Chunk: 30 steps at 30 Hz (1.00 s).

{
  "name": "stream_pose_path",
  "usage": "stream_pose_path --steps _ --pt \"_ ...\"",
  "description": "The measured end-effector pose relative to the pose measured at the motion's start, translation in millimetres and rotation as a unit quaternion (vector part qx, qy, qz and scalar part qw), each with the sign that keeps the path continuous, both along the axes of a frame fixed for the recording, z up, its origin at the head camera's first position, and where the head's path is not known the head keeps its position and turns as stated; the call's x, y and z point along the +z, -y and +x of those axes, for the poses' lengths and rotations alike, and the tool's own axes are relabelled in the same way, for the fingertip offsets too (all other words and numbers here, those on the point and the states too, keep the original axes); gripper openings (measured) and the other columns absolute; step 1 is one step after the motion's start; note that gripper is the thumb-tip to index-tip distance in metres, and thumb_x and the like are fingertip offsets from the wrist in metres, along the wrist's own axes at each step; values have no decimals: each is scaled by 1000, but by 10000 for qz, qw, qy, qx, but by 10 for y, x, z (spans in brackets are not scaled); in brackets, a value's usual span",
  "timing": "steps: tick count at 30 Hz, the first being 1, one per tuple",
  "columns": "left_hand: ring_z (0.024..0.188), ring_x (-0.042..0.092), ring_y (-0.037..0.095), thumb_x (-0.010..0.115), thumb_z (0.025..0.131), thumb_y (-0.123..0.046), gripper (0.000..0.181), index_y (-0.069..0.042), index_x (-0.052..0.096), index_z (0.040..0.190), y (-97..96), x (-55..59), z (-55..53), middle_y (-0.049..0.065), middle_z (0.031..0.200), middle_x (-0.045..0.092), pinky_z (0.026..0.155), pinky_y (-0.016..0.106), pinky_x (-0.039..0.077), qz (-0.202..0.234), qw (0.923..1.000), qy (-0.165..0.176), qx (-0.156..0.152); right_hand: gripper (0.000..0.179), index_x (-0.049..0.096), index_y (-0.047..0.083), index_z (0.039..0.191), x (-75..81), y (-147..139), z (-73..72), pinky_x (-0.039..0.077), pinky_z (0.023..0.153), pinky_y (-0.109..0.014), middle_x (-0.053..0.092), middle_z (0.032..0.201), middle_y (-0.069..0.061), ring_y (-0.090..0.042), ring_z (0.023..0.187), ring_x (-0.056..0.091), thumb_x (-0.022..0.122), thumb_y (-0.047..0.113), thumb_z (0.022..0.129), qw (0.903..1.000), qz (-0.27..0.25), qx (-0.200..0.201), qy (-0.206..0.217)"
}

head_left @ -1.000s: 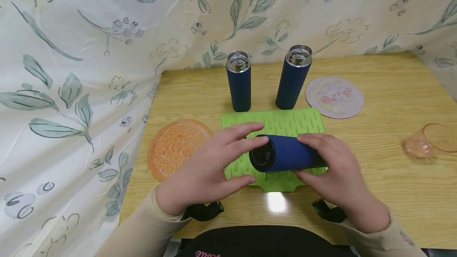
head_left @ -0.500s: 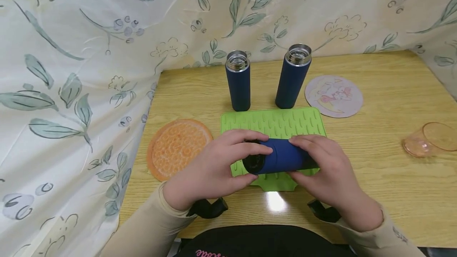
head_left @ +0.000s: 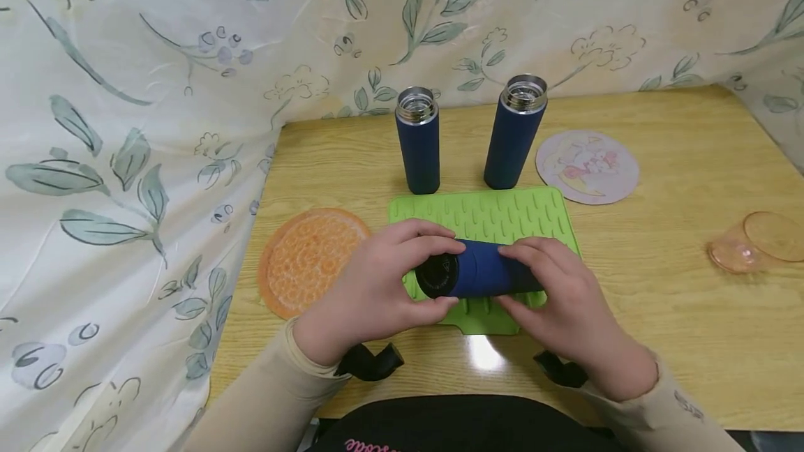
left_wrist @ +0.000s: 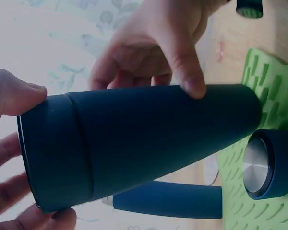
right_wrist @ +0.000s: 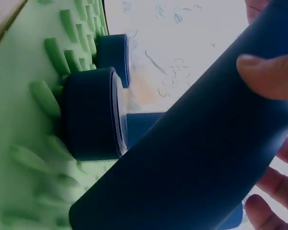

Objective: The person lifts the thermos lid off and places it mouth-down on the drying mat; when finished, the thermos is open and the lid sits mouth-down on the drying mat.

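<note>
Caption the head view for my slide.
Left hand and right hand hold a capped blue bottle over a green mat, two open bottles behind.

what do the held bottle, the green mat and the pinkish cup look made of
Held bottle: probably coated metal, matte blue; the similar open bottle at rear left shows a shiny metallic neck. Green mat: likely silicone or soft plastic, matte, with moulded-looking ridges. Pinkish cup: glossy, the table showing through it; glass or clear plastic, can't tell.

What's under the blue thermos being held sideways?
Under the thermos is a green drying mat. The right wrist view shows a blue lid and a second lid on it. From above, the thermos hides part of the mat, and neither lid shows.
</note>
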<state>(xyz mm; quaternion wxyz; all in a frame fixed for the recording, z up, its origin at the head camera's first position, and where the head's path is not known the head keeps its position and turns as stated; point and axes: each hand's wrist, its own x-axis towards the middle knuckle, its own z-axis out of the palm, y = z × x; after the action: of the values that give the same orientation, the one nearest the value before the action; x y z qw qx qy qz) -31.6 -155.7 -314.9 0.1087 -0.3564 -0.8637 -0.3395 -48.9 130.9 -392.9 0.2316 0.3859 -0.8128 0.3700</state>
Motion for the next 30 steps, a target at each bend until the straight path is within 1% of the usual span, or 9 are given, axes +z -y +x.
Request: stream_pose_path --steps 3,6,12,18,21,23,26,28,30 --pt "125 71 22 98 81 -23 51 -10 79 127 4 -15 0 8 133 74 105 35 60 67 9994 -275 -183 73 65 -2 145 20 -10 -27 30 126 -15 70 135 -24 -42 124 65 97 22 84 9995 192 -46 251" --pt "126 71 24 98 80 -20 51 -10 79 127 13 -31 2 10 134 74 105 35 59 203 9981 -441 -378 98 64 4 149 55 -30 -37 29 124 -11 72 139 -20 -41 126 68 104 3 60 9978 374 -89 546" --pt "124 70 25 98 78 -16 52 -8 79 127 40 -61 -8 12 133 74 103 36 60 494 9959 -430 -618 93 71 10 141 78 -68 -9 33 114 -10 77 132 -10 -34 118 71 107 7 56 9959 500 -126 744" --pt "121 71 23 96 77 -15 50 -9 80 124 45 -65 -16 10 130 75 101 33 60 562 9951 -345 -742 96 72 7 140 27 -94 1 33 117 -10 77 132 -14 -36 116 69 107 6 51 9983 279 35 512" --pt "120 72 22 97 76 -15 50 -9 81 122 38 -63 -11 10 129 75 100 31 60 615 9946 -370 -751 90 72 6 140 9 -99 -9 35 117 -13 77 131 -15 -37 114 69 105 11 57 9993 148 136 329" --pt "119 72 22 98 75 -16 50 -9 81 122 33 -69 -8 10 127 76 100 31 61 650 9942 -420 -743 77 72 6 140 6 -98 -7 36 117 -13 78 130 -15 -37 114 69 103 28 74 9995 110 133 264" --pt "117 73 22 99 74 -16 51 -8 81 120 25 -81 -6 10 126 76 99 30 61 705 9935 -507 -731 65 73 4 138 5 -97 6 36 117 -14 78 128 -17 -37 112 70 85 51 94 9997 89 85 193" --pt "118 74 22 99 75 -16 52 -8 81 122 17 -77 -6 11 126 77 100 31 61 670 9939 -547 -689 68 74 2 136 12 -96 14 35 118 -14 78 126 -18 -37 111 70 70 60 102 9999 107 11 102" --pt "120 72 23 99 77 -18 56 -7 79 129 13 -59 -2 11 129 75 103 32 60 433 9952 -561 -668 68 74 0 134 24 -99 9 34 119 -14 78 124 -20 -39 110 70 68 61 103 9999 109 -44 -52"
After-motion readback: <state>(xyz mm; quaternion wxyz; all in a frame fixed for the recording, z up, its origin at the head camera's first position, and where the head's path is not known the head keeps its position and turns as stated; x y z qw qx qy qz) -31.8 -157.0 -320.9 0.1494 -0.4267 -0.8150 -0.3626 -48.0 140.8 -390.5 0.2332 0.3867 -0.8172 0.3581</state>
